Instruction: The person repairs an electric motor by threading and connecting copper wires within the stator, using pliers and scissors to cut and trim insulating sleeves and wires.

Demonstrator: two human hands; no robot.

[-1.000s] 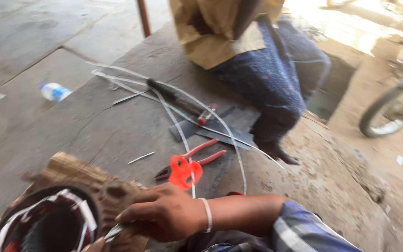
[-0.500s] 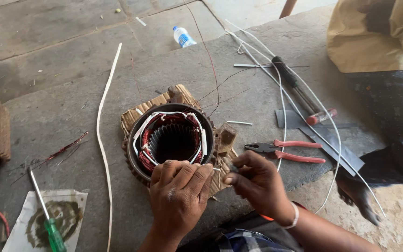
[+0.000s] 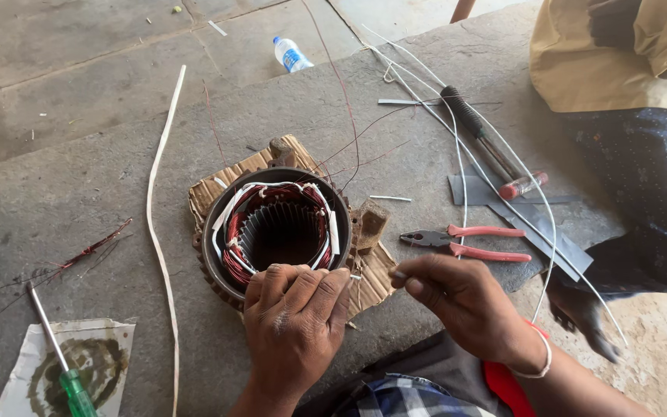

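A round motor stator with red copper windings and white insulation strips sits on a piece of cardboard on the concrete floor. My left hand rests on the stator's near rim, fingers curled over the windings. Just right of the stator, my right hand pinches a thin wire end between thumb and forefinger. Pink-handled pliers lie a little beyond my right hand.
Another person sits at the right. White wires, a black-handled tool and grey metal strips lie near them. A green screwdriver rests on paper at lower left. A plastic bottle lies far back.
The view has swung from the seated person down to the stator. My left hand has settled on the stator's rim and my right hand has drawn slightly away to the right.
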